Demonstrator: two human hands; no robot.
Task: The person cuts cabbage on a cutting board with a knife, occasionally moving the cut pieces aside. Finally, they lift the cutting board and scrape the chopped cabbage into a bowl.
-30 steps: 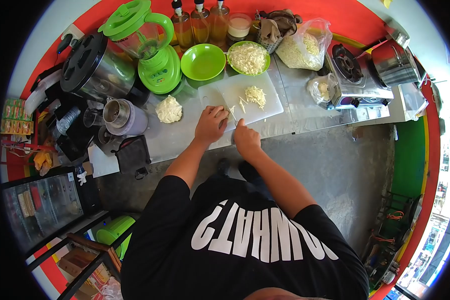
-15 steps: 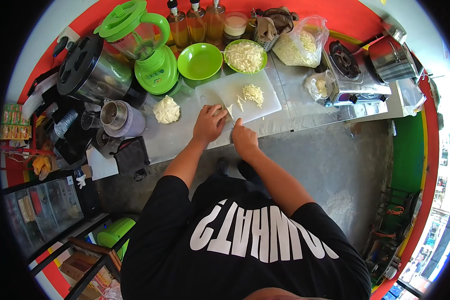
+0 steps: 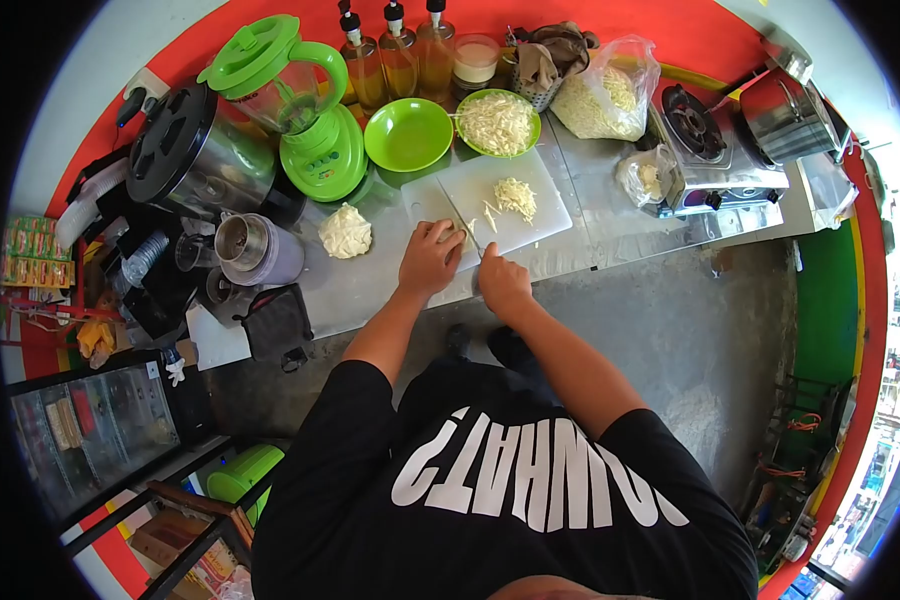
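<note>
My right hand (image 3: 505, 279) is closed around the handle of a knife (image 3: 467, 218), whose blade points away from me across a white cutting board (image 3: 540, 215). Just left of the blade, my left hand (image 3: 432, 260) presses its bent fingers onto a pale piece of food (image 3: 447, 236); most of that piece is hidden beneath them. A small heap of pale cut strips (image 3: 515, 199) lies farther right on the board, with a few loose slivers between it and the knife. A whitish lump (image 3: 345, 232) rests on the metal counter, left of the board.
Behind the board stand a green bowl (image 3: 408, 134) and a bowl of pale shreds (image 3: 498, 124). A green blender (image 3: 322, 150) and a steel pot (image 3: 205, 150) are at left. A filled plastic bag (image 3: 602, 100) and a gas stove (image 3: 715, 150) stand at right.
The whole view has shifted slightly, moving things a little right and down in the picture. Both hands stay at the board's near edge, holding the knife and the pale piece.
</note>
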